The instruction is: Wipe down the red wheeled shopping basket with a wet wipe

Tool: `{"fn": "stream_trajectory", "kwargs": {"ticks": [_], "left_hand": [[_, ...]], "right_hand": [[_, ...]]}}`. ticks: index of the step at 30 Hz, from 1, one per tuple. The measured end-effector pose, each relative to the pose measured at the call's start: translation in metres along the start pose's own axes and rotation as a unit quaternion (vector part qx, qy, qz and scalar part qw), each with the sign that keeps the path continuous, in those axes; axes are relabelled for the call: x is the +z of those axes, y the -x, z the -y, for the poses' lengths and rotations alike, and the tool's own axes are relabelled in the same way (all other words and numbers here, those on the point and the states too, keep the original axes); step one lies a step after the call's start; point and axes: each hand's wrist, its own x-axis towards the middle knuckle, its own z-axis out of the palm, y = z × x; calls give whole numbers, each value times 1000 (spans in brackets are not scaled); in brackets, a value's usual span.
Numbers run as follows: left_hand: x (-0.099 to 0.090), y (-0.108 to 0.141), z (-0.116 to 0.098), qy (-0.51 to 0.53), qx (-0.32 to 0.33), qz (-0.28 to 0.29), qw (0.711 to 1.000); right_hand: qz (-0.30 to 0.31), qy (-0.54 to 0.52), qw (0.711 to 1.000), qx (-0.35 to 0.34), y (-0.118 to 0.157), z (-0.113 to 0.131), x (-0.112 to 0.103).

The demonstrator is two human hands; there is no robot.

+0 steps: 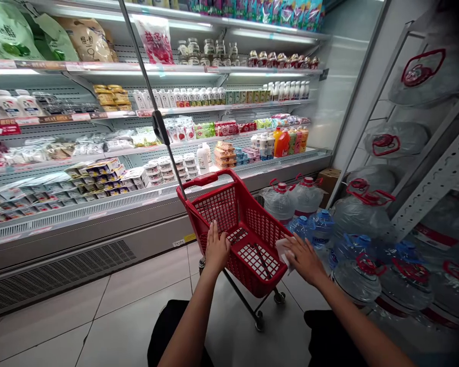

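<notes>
A red plastic shopping cart [252, 216] with a lattice basket stands in front of me on a wheeled metal frame. My left hand [217, 250] is at the basket's left rim, fingers stretched out and nothing seen in them. At the right rim, my right hand [305, 259] holds a crumpled white cloth [283, 251] under its fingers, against the red plastic. Whether it is cloth or paper is hard to tell. Inside the basket, a dark strip lies over the lattice floor. A tall grey pole [141, 66] with a black clamp rises from the cart's far left corner.
Behind the cart runs a refrigerated display [145, 204] stocked with yogurt cups, bottles and bags. Large water jugs [357, 278] with red handles and blue-capped bottles [321, 227] crowd the right side. A perforated metal rack [436, 178] stands there too. Pale tiles [137, 300] cover the floor.
</notes>
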Motion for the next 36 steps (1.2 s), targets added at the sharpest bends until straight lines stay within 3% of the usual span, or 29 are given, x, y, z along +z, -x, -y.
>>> {"fn": "stream_trajectory", "kwargs": {"ticks": [4, 8, 11, 15, 21, 25, 30, 36], "left_hand": [[5, 4, -22, -26, 10, -3, 1000], [11, 21, -53, -12, 71, 26, 997], [5, 35, -60, 3, 79, 29, 996], [-16, 49, -46, -5, 105, 43, 994], [-32, 54, -40, -23, 126, 127, 984], [-33, 48, -48, -4, 145, 167, 975], [-30, 47, -53, -2, 137, 147, 980], [-30, 52, -50, -5, 120, 106, 987]], "right_hand": [[-3, -45, 998, -41, 13, 50, 5], [2, -86, 992, -91, 31, 107, 9], [22, -90, 988, -126, 40, 125, 6], [50, -68, 984, -154, 43, 104, -1], [57, -35, 997, -41, 17, 35, 0], [81, -60, 995, -20, -15, 9, 6], [22, -61, 998, 22, -19, 14, 13], [-25, -25, 998, 43, 42, 58, 13]]}}
